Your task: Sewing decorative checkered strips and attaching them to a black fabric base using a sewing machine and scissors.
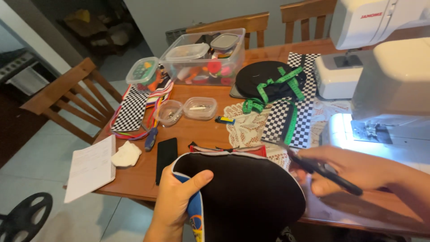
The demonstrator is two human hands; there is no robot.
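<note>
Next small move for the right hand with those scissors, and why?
Probably bring the scissors in the right hand to the black fabric piece: the left hand grips its edge, and the blades sit just off its right rim.

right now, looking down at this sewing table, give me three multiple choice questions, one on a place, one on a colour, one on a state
1. Where does the green measuring tape lie?
A. on the spiral notebook
B. across the black round piece and the checkered fabric
C. inside the big clear box

2. What colour is the inside of the fabric piece held by the left hand?
A. black
B. white
C. green

3. What is the state of the right hand?
A. open and flat on the table
B. closed around a dark slim tool
C. resting on the phone

Answers:
1 B, the tape drapes over the black round piece and down onto the checkered fabric.
2 A, the wide surface facing up is black.
3 B, the fingers wrap a dark slim tool that sticks out both sides.
</note>
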